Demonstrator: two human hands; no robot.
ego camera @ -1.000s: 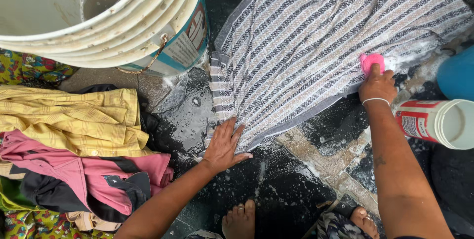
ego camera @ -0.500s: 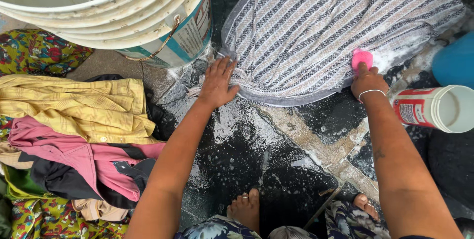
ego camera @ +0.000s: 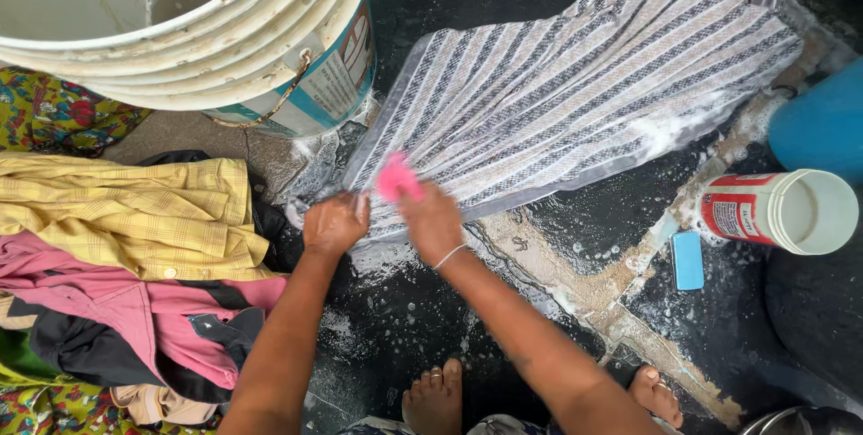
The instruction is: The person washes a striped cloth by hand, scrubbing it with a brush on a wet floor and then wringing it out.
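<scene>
The right hand grasps a pink scrubbing brush and presses it on the near left corner of a wet grey-and-beige striped cloth; the brush is blurred, so its exact shape cannot be told. Just beside it at 9 o'clock, the left hand is clenched on the soapy edge of that same cloth, fingers curled under. The cloth lies spread on the wet dark floor and runs from the hands toward 1 o'clock, with foam along its lower edge. At 11 o'clock from the hands stands a large white bucket, its base just beside the cloth's corner. At 9 o'clock lies a pile of clothes: a yellow checked shirt on top and a pink garment below it. At 3 o'clock, well apart from the hands, a white-and-red container lies on its side, with a small blue bar near it on the floor and a blue tub above it. At 6 o'clock 2 bare feet rest on the floor.
</scene>
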